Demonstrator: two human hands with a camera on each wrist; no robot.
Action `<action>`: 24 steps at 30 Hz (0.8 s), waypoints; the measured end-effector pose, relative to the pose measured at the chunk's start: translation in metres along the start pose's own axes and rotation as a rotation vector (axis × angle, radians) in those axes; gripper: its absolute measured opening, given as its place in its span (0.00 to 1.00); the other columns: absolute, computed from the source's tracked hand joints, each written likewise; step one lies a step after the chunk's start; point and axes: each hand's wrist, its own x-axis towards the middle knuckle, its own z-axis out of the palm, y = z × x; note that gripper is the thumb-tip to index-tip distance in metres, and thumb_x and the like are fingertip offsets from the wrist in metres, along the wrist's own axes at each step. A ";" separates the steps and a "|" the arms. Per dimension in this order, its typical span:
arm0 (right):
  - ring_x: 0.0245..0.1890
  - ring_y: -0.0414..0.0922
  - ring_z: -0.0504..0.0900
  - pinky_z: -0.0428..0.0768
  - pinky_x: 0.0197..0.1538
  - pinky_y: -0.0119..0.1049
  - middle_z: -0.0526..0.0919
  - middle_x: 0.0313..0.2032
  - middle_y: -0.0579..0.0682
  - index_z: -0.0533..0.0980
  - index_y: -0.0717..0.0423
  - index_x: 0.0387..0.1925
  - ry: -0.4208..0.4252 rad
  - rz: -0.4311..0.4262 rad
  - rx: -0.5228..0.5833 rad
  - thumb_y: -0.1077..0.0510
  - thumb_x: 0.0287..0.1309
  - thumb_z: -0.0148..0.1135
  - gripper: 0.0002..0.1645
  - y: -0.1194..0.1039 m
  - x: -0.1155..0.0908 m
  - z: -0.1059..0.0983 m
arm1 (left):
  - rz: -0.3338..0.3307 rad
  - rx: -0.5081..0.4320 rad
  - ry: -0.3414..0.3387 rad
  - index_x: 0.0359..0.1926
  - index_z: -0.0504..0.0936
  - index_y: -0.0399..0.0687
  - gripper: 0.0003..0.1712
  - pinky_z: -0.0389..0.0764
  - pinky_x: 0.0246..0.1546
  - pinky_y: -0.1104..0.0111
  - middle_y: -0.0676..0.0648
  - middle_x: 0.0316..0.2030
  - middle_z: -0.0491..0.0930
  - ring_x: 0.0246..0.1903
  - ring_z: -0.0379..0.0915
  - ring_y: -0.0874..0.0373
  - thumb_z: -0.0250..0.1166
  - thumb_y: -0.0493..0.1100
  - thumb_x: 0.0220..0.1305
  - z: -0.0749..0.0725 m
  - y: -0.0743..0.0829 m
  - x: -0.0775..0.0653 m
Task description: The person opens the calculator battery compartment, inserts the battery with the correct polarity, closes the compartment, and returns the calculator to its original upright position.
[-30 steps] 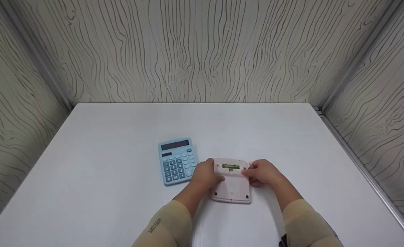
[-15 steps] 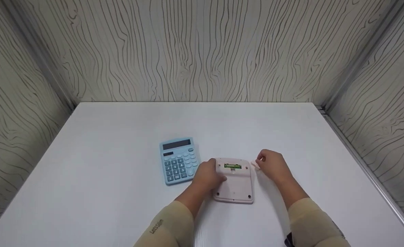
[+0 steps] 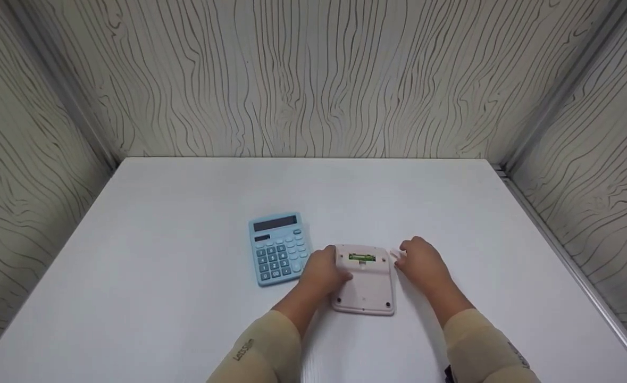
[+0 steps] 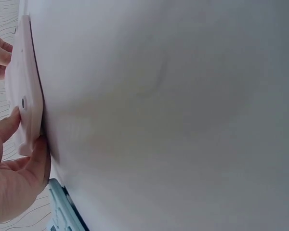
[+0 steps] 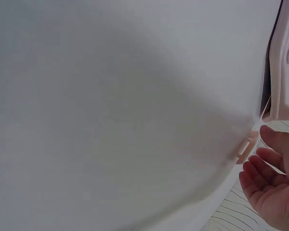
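A pink calculator point(image 3: 364, 290) lies face down, its battery slot uncovered and a green battery point(image 3: 362, 257) showing in it. My left hand point(image 3: 322, 272) grips the calculator's left edge, thumb on the back and fingers at the side, as the left wrist view also shows. Just off the other edge is my right hand point(image 3: 424, 264), its fingers loosely bent. In the right wrist view, a small pink battery cover point(image 5: 247, 147) lies on the table by the fingertips of that hand point(image 5: 274, 175), with nothing seen pinched between them.
A blue calculator point(image 3: 278, 249) lies face up to the left, close to my left hand. The white table point(image 3: 159, 255) ends at a wood-grain patterned panel point(image 3: 302, 80) at the back, with similar panels on both sides.
My right hand has moved right, away from the pink calculator's edge, taking the battery cover off to the side and letting it go. The left hand keeps its grip.
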 end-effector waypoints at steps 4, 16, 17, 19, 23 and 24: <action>0.45 0.56 0.76 0.73 0.51 0.50 0.76 0.39 0.59 0.75 0.65 0.43 -0.002 -0.009 -0.040 0.57 0.58 0.58 0.16 0.002 0.000 0.003 | -0.003 0.000 -0.004 0.64 0.63 0.43 0.39 0.67 0.58 0.59 0.44 0.55 0.72 0.56 0.67 0.49 0.68 0.45 0.51 -0.001 0.001 -0.001; 0.37 0.53 0.77 0.76 0.45 0.47 0.76 0.30 0.54 0.77 0.64 0.37 0.005 -0.038 -0.148 0.58 0.56 0.60 0.11 0.005 0.001 0.003 | 0.020 0.035 0.010 0.60 0.67 0.43 0.37 0.71 0.53 0.61 0.46 0.47 0.76 0.48 0.72 0.52 0.70 0.45 0.49 0.000 0.001 0.002; 0.35 0.52 0.77 0.77 0.44 0.46 0.76 0.29 0.53 0.77 0.63 0.35 0.010 -0.037 -0.149 0.58 0.57 0.59 0.10 0.005 0.001 0.003 | 0.017 0.032 0.010 0.60 0.67 0.43 0.37 0.71 0.54 0.61 0.46 0.48 0.76 0.49 0.72 0.52 0.70 0.45 0.49 0.000 0.001 0.002; 0.32 0.50 0.77 0.78 0.41 0.45 0.76 0.28 0.53 0.76 0.62 0.33 0.024 -0.039 -0.149 0.59 0.57 0.59 0.08 0.005 0.001 0.002 | 0.013 0.024 0.010 0.60 0.67 0.43 0.37 0.71 0.53 0.61 0.46 0.48 0.76 0.49 0.72 0.52 0.70 0.45 0.49 0.000 0.001 0.002; 0.30 0.49 0.78 0.78 0.38 0.44 0.78 0.26 0.53 0.77 0.61 0.30 0.057 -0.044 -0.144 0.61 0.59 0.56 0.07 0.006 0.002 0.000 | 0.000 0.015 0.003 0.60 0.67 0.44 0.36 0.72 0.53 0.61 0.47 0.47 0.76 0.48 0.72 0.53 0.69 0.45 0.50 0.000 0.001 0.002; 0.31 0.50 0.78 0.78 0.38 0.45 0.79 0.27 0.54 0.77 0.61 0.30 0.063 -0.046 -0.144 0.61 0.59 0.56 0.07 0.006 0.001 0.000 | -0.004 0.011 0.001 0.60 0.67 0.44 0.36 0.73 0.52 0.62 0.47 0.47 0.76 0.47 0.72 0.54 0.69 0.44 0.50 0.000 0.001 0.001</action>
